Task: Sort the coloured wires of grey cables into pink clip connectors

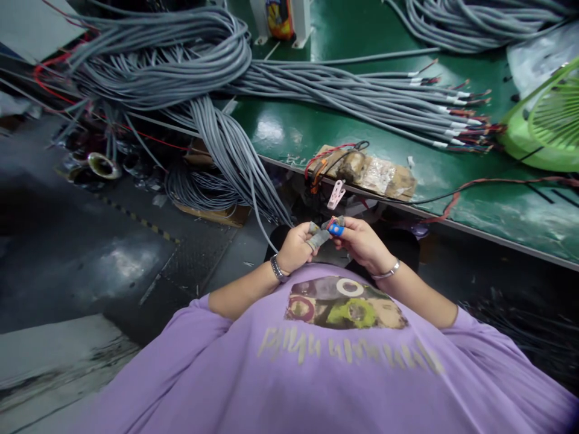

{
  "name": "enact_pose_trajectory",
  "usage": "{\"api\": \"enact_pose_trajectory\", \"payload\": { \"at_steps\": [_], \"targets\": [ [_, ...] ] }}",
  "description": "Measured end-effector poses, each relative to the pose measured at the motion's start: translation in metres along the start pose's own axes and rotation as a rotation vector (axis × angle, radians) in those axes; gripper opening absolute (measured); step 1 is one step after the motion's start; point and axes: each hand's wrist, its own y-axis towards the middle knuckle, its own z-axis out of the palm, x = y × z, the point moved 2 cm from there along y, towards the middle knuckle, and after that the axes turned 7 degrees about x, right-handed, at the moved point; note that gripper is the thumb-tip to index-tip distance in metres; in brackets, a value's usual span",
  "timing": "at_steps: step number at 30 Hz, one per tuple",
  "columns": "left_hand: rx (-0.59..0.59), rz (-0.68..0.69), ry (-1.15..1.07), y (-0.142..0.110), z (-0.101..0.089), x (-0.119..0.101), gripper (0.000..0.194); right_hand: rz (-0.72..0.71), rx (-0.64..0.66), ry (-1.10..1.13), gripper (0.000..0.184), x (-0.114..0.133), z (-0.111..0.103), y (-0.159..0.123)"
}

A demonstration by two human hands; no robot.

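Note:
My left hand (296, 246) is closed in front of my stomach, pinching the end of a grey cable (257, 217) that hangs down from the bundle on the bench. Opposite it, my right hand (364, 242) pinches the thin coloured wires (332, 222) at that cable's tip, and the fingertips of both hands meet. Grey wrapping covers several fingertips, and a blue band (335, 229) is around a right-hand digit. Just beyond the hands, a pink clip (336, 194) sticks out at the bench edge beside a taped block (375, 173). My fingers hide most of the wire ends.
A large bundle of grey cables (172, 66) lies across the green bench (289, 129), with stripped ends (465, 123) at the right. A green fan (552, 114) stands at far right. Coiled cables (203, 187) sit in a box below. A red-black cord (452, 199) runs along the edge.

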Motion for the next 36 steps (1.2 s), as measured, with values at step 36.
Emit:
{"api": "enact_pose_trajectory", "payload": {
  "at_steps": [36],
  "targets": [
    [-0.101, -0.063, -0.258, 0.014, 0.0, 0.003, 0.037, -0.059, -0.08, 0.066, 0.039, -0.002, 0.001, 0.021]
  ]
}}
